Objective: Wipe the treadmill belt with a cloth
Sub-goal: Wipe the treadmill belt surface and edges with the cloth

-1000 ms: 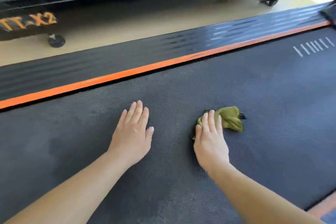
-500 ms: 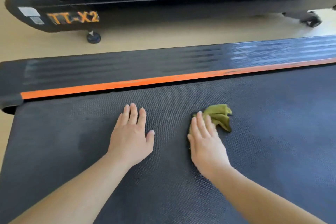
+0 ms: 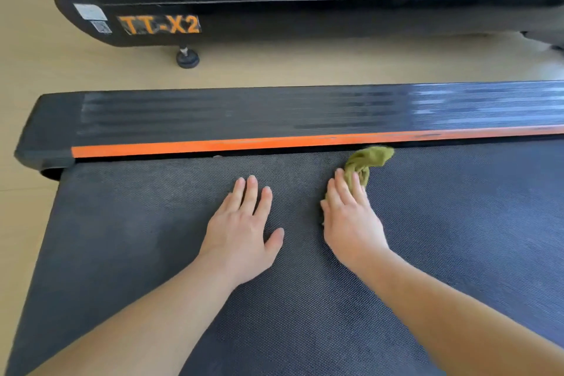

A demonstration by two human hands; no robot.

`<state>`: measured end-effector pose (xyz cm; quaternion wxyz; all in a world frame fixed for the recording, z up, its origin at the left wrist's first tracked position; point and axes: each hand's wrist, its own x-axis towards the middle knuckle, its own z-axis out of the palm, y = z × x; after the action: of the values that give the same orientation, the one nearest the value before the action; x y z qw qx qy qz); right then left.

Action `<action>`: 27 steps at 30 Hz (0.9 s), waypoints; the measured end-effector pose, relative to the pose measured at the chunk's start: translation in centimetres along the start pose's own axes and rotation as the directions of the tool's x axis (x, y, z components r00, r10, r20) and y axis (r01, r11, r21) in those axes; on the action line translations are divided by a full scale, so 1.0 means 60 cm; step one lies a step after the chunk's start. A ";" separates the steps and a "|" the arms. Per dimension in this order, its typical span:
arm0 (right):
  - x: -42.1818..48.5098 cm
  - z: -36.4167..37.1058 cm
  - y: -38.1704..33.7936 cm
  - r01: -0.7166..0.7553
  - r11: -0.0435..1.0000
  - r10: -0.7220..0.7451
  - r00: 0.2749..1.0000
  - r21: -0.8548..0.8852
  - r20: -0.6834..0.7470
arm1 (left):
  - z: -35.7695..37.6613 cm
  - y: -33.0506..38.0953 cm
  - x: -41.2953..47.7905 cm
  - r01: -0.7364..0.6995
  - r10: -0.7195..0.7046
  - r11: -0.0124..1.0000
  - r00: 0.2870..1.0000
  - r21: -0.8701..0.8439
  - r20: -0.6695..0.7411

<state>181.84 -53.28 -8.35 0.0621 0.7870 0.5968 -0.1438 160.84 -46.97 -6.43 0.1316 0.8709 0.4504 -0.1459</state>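
Right hand is pressing the green cloth onto the treadmill belt with straight fingers. The cloth's tip is sitting just beside the far orange strip, so it's likely working that edge. Left hand is lying flat and empty, probably bracing. The fingers are hiding part of the cloth, and the belt's right end is running out of frame.

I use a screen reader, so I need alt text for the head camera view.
A person's right hand presses a crumpled green cloth onto a treadmill belt near its orange stripe, while the left hand rests flat beside it. A second treadmill marked TT-X2 stands behind on a pale floor.
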 end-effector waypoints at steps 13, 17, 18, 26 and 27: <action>0.008 -0.107 0.046 -0.240 0.906 0.289 0.953 0.348 -0.096 | -0.007 -0.041 0.006 0.010 -0.011 0.958 1.000 -0.288 -0.003; 0.050 -0.095 0.039 -0.518 0.719 0.503 0.848 0.463 0.168 | -0.009 -0.040 0.010 0.011 -0.012 0.955 1.000 -0.298 -0.001; 0.051 -0.095 0.031 -0.482 0.687 0.499 0.857 0.544 0.130 | -0.008 -0.042 0.010 0.009 -0.010 0.952 1.000 -0.305 -0.001; 0.002 -0.166 -0.031 -0.109 0.396 0.296 0.955 0.912 -0.014 | -0.010 -0.040 0.009 0.005 -0.005 0.959 1.000 -0.282 -0.001; -0.003 -0.175 -0.029 -0.081 0.358 0.293 0.956 0.930 -0.030 | -0.011 -0.040 0.010 0.007 -0.006 0.962 1.000 -0.272 0.004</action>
<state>181.71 -50.15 1.82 -0.4266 0.7604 0.3247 -0.3666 159.30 -44.96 -6.29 0.2502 0.8429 0.4688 -0.0842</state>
